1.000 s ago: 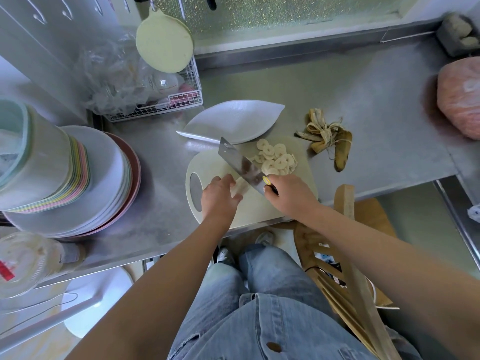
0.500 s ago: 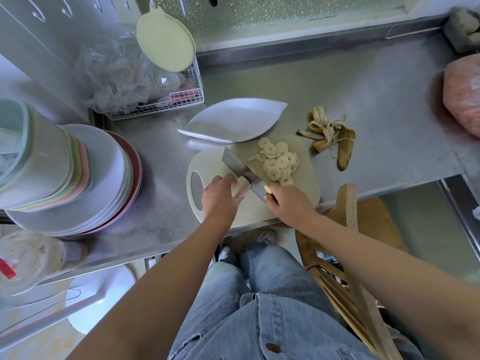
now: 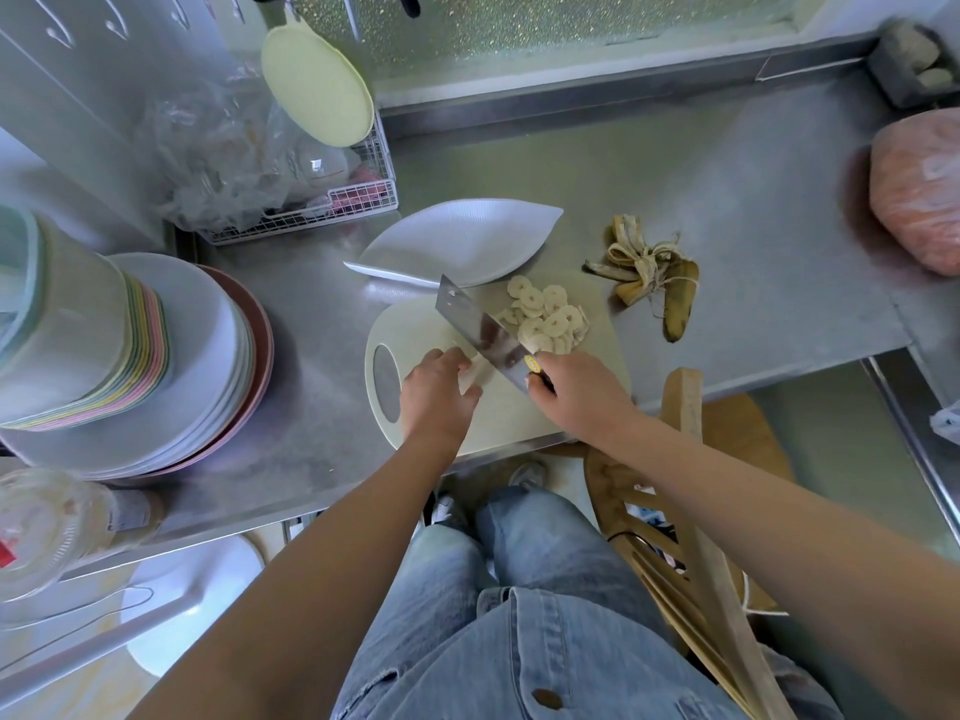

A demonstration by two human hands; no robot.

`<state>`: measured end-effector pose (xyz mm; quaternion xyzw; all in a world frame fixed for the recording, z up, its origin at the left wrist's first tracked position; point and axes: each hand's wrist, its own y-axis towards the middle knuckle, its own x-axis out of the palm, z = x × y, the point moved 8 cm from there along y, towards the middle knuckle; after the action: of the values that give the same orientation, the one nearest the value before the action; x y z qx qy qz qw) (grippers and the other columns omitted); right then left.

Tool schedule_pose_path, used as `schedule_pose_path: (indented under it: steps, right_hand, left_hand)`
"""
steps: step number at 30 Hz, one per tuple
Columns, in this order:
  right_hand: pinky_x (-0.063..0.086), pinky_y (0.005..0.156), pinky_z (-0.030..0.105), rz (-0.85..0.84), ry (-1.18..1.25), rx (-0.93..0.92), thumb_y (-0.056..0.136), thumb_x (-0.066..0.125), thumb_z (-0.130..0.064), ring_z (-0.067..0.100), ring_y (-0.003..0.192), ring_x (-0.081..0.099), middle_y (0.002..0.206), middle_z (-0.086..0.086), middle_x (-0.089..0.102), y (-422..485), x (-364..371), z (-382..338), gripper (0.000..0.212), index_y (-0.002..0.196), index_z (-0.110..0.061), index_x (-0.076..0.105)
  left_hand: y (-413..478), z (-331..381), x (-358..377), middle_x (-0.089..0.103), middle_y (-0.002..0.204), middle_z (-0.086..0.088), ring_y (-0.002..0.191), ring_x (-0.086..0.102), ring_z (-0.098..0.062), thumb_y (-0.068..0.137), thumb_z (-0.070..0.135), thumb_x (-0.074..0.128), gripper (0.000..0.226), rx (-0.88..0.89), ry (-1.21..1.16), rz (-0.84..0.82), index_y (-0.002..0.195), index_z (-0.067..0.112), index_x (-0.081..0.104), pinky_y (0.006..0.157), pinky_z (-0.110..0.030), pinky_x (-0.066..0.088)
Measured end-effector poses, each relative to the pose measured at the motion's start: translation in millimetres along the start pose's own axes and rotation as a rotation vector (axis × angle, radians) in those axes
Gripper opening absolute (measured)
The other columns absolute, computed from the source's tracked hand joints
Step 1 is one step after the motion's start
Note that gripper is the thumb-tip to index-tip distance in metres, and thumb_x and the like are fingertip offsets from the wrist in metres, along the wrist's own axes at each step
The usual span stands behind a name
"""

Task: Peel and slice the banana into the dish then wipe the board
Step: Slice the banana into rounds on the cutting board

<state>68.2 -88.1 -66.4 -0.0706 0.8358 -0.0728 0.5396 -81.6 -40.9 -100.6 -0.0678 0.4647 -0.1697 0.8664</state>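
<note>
Most of the banana lay as slices point(image 3: 545, 317) heaped on the cutting board point(image 3: 498, 423) at mid-frame. The left hand point(image 3: 436, 394) pinched the last banana stub point(image 3: 474, 377) with curled fingers, and the right hand point(image 3: 579, 394) gripped the cleaver point(image 3: 475, 322) by its handle, blade against the stub. Slicing looked nearly finished. Next, the slices would need sweeping into the empty leaf-shaped dish point(image 3: 457, 241), just above the board on the bench point(image 3: 727, 200).
</note>
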Motion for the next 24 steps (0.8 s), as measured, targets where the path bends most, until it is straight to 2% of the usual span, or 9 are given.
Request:
schedule_pose_path:
  steps: [5,9,15,18,21,24]
  right_hand:
    - [0.026,0.054,0.033,-0.037,-0.024,0.032,0.094,0.046,-0.019,0.023,0.058,0.038,0.055,-0.005,0.027,1.8,9.2,-1.5,0.026,0.072,-0.012,0.034]
    - [0.022,0.052,0.030,-0.039,-0.016,0.044,0.095,0.046,-0.019,0.025,0.060,0.037,0.055,-0.006,0.026,1.7,15.8,-2.4,0.025,0.074,-0.012,0.034]
    - [0.023,0.055,0.031,-0.055,0.005,0.101,0.095,0.045,-0.021,0.026,0.062,0.038,0.064,0.003,0.041,0.4,28.0,3.1,0.023,0.076,-0.012,0.037]
    - [0.023,0.054,0.032,-0.016,0.006,0.080,0.094,0.047,-0.020,0.027,0.060,0.039,0.061,0.006,0.043,-0.8,22.3,2.4,0.026,0.073,-0.012,0.035]
    - [0.024,0.051,0.032,0.045,0.032,0.053,0.093,0.049,-0.019,0.024,0.052,0.037,0.051,-0.003,0.031,-2.5,10.4,1.4,0.030,0.069,-0.013,0.033]
    - [0.022,0.047,0.031,0.063,0.035,0.022,0.092,0.049,-0.019,0.020,0.047,0.032,0.049,-0.005,0.026,-1.1,0.6,-1.6,0.032,0.066,-0.013,0.032]
  left_hand:
    - [-0.1,-1.7,0.5,0.064,0.104,-0.002,0.089,0.061,-0.026,0.080,0.021,0.069,0.027,-0.014,-0.008,0.004,0.106,0.017,0.066,0.078,-0.033,0.047]
    - [0.8,-2.9,0.8,0.065,0.105,-0.003,0.090,0.062,-0.026,0.080,0.023,0.071,0.028,-0.018,-0.011,0.002,0.107,0.016,0.066,0.080,-0.035,0.048]
    - [-0.4,-2.3,0.0,0.064,0.106,-0.002,0.090,0.062,-0.025,0.081,0.026,0.073,0.029,-0.016,0.000,0.001,0.107,0.017,0.065,0.082,-0.035,0.049]
    - [-2.6,-3.3,-1.1,0.063,0.105,-0.003,0.090,0.062,-0.024,0.080,0.028,0.073,0.032,0.005,-0.006,0.004,0.109,0.017,0.063,0.082,-0.034,0.048]
    - [-5.9,-5.4,-4.5,0.062,0.100,-0.002,0.087,0.061,-0.020,0.079,0.030,0.074,0.037,0.011,-0.052,0.032,0.111,0.015,0.061,0.080,-0.029,0.044]
    - [-7.4,-6.3,-5.1,0.062,0.099,-0.003,0.086,0.061,-0.022,0.080,0.024,0.072,0.028,0.016,-0.060,0.041,0.105,0.014,0.064,0.080,-0.031,0.045]
